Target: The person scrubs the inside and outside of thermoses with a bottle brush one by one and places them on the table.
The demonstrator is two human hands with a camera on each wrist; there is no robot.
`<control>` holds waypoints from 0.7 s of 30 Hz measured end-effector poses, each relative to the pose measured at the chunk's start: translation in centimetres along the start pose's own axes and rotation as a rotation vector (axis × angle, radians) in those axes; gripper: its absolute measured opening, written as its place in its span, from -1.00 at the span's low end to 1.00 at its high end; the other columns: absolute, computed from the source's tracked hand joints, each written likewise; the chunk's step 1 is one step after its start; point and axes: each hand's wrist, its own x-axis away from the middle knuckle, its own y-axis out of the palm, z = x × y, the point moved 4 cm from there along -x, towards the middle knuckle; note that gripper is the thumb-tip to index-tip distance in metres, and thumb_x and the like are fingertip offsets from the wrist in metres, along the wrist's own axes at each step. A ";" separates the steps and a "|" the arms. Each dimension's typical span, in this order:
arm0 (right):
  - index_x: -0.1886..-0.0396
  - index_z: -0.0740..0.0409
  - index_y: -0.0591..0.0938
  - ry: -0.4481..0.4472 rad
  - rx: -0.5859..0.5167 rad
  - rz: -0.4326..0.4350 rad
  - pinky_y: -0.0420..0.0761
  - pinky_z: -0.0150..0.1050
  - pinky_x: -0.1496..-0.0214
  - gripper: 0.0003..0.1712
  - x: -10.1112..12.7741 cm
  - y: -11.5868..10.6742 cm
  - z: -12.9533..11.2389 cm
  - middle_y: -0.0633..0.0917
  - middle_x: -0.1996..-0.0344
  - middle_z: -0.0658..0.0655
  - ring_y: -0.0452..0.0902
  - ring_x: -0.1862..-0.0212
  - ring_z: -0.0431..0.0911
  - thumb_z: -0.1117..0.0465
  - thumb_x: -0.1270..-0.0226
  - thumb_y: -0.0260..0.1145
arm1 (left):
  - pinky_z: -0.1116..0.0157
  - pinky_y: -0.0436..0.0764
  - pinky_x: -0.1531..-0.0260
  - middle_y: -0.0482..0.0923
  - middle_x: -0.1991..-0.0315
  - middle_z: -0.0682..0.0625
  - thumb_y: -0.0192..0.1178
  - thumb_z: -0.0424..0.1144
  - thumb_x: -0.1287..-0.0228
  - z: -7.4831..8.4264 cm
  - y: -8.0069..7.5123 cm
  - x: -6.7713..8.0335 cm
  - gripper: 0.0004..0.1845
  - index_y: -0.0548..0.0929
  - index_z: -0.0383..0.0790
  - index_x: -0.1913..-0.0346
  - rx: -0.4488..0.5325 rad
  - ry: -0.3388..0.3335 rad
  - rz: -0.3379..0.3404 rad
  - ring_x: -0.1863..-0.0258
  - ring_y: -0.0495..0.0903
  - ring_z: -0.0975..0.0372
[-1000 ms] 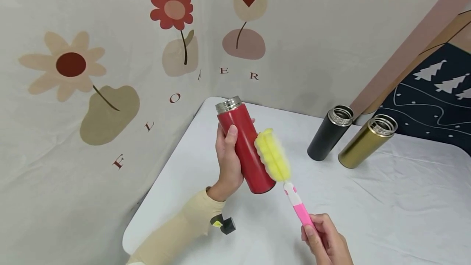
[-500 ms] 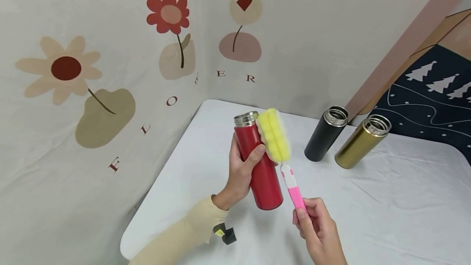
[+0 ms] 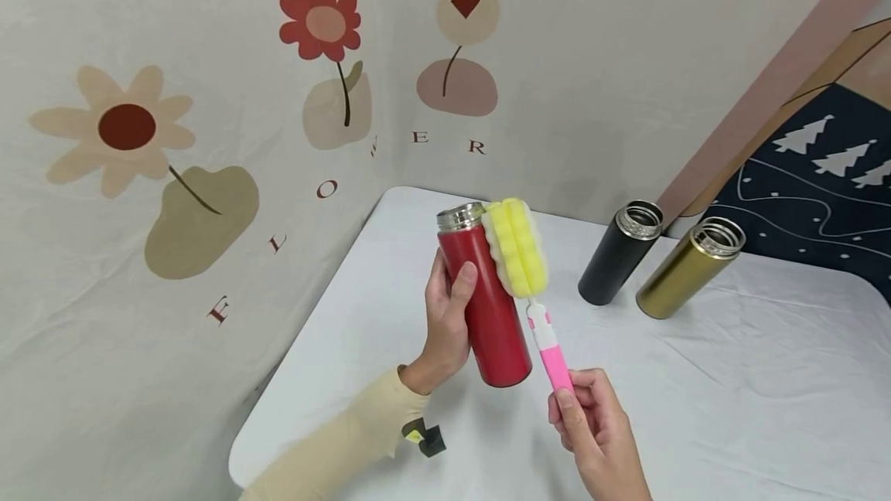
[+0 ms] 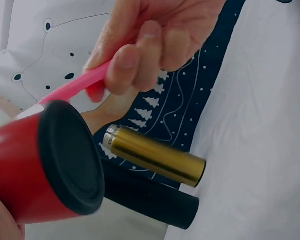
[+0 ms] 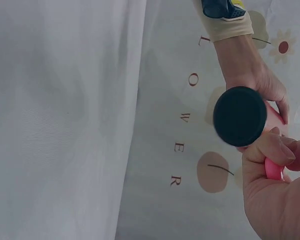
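Note:
My left hand (image 3: 448,315) grips a red flask (image 3: 487,300) upright above the table, its steel mouth uncapped and its black base (image 4: 72,157) facing the left wrist camera. My right hand (image 3: 592,427) pinches the pink handle (image 3: 550,350) of a bottle brush. The brush's yellow sponge head (image 3: 517,246) lies against the flask's upper right side, just beside the rim. In the right wrist view the flask's black base (image 5: 240,116) shows beyond my right hand (image 5: 275,195), whose fingers curl around the pink handle (image 5: 273,169).
A black flask (image 3: 616,253) and a gold flask (image 3: 685,269) stand open-topped at the back right of the white-clothed table (image 3: 731,393). A flower-printed cloth (image 3: 209,138) hangs close on the left and behind. A dark tree-patterned cloth (image 3: 821,176) lies far right.
The sponge head has slid up the flask's side from its lower half to beside the rim. My left hand shifted the flask right, then slightly back; the right hand rose with the brush.

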 end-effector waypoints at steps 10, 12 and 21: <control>-0.02 0.24 0.54 0.087 0.041 0.017 0.44 -0.27 0.68 -0.94 1.9 -0.4 1.2 0.61 0.48 0.10 0.38 0.63 -0.11 0.36 -0.70 0.24 | 0.13 0.78 -0.01 0.47 -0.27 -0.12 0.16 0.10 -0.57 0.9 -1.2 -1.1 -0.25 0.19 -0.16 -0.60 -0.042 0.058 0.105 -0.22 0.57 0.02; -0.01 0.23 0.55 0.055 0.061 0.020 0.43 -0.28 0.70 -0.96 2.4 -0.5 1.4 0.60 0.51 0.09 0.36 0.65 -0.15 0.38 -0.69 0.23 | 0.11 0.78 -0.03 0.48 -0.26 -0.14 0.31 0.15 -0.49 1.3 -1.5 -1.5 -0.18 0.22 -0.15 -0.58 -0.052 0.090 0.126 -0.23 0.57 -0.01; 0.06 0.16 0.56 -0.184 0.188 0.061 0.32 -0.43 0.76 -0.68 3.8 -1.7 2.0 0.57 0.60 -0.04 0.24 0.69 -0.41 0.65 -0.48 0.23 | 0.10 0.80 0.03 0.51 -0.19 -0.19 0.21 -0.18 -0.41 2.8 -2.7 -2.3 -0.37 0.29 -0.16 -0.47 0.011 0.134 0.194 -0.06 0.66 -0.02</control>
